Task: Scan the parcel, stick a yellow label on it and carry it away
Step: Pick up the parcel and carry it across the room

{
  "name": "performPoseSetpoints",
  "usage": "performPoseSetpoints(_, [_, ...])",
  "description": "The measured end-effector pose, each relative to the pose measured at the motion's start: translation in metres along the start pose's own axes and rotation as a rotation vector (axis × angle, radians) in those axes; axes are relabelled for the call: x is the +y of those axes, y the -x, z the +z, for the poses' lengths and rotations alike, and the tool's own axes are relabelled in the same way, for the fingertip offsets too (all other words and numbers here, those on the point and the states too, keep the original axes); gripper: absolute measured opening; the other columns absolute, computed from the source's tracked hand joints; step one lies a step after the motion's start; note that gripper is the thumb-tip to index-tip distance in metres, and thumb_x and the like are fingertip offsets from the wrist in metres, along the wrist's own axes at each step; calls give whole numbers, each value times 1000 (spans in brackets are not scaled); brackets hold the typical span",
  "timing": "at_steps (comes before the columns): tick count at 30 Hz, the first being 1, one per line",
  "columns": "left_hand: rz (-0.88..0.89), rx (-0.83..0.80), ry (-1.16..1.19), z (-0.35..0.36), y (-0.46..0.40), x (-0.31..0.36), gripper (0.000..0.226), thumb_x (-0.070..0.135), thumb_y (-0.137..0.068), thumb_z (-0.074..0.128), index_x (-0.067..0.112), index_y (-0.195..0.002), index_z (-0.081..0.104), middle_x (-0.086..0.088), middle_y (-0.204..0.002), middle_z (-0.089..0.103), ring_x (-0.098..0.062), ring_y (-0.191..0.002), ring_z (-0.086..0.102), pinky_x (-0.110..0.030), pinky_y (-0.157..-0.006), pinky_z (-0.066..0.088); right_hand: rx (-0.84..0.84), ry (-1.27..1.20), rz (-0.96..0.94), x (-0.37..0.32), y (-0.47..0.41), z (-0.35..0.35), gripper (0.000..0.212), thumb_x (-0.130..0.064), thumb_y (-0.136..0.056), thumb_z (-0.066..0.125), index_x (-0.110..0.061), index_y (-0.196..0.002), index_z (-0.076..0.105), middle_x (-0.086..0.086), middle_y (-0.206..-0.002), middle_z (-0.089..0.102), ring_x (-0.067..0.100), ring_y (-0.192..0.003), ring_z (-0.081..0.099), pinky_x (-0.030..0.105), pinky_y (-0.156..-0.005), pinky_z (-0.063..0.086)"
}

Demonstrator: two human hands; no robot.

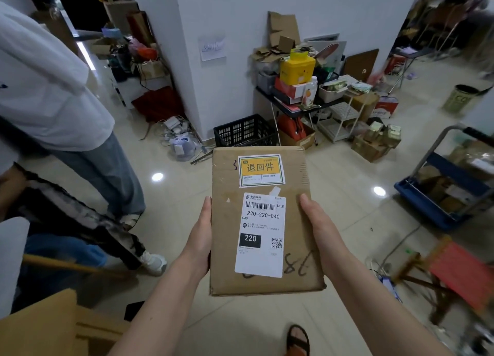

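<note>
A flat brown cardboard parcel [227,243] is held level in front of me, above the tiled floor. A yellow label [260,170] is stuck on its far end, and a white shipping label [260,235] with a barcode lies below it. My left hand [199,238] grips the parcel's left edge. My right hand [319,227] grips its right edge, thumb on top.
Two people stand at the left [53,110]. A black crate [244,131] and a cluttered table [299,107] sit ahead by the white pillar. A blue cart [438,195] with boxes and a red stool [454,273] are on the right. Cardboard boxes [48,326] lie at bottom left.
</note>
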State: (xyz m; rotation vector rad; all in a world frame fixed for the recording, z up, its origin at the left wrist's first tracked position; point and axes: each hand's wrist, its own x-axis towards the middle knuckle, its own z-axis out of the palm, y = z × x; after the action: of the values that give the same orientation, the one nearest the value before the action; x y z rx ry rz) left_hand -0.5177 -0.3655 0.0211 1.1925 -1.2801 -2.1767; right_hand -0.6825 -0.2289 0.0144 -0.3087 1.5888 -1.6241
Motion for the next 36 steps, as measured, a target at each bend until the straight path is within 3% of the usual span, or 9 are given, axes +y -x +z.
performPoseSetpoints(5, [-4,-1,-6,0,-32,16,64,64,-93,25,25,-102,75,-6,-106,75,-27,-104,68,-45,-97,49,-2,-3,13,-6,-32,4,53,-61,-82,56,-24,-119,60,6,-111,72,28,-100,70,47,-86,56])
performPoseSetpoints(15, [10,22,-2,49,-124,61,65,63,-94,23,26,-99,77,-7,-107,75,-26,-103,69,-44,-97,49,-51,-36,5,-53,-142,-21,61,-62,-76,60,-20,-120,63,8,-111,73,30,-101,70,48,-89,55])
performPoseSetpoints(24, [23,59,61,101,-223,104,64,63,-94,26,23,-104,75,-8,-109,74,-30,-106,67,-49,-102,45,-72,-3,-13,-114,-250,-46,46,-54,-85,57,-20,-115,66,8,-109,74,30,-101,69,48,-90,55])
performPoseSetpoints(32, [-16,89,91,98,-309,137,64,63,-93,27,25,-96,78,-8,-105,75,-30,-103,68,-47,-98,48,-89,0,38,-128,-341,-30,56,-59,-77,60,-21,-117,66,8,-110,74,31,-102,69,50,-91,54])
performPoseSetpoints(36, [-15,64,104,90,-361,166,65,64,-93,27,23,-100,76,-9,-107,75,-30,-104,68,-46,-97,49,-89,-4,13,-143,-392,-12,46,-54,-86,56,-22,-117,66,8,-108,75,31,-101,70,47,-88,56])
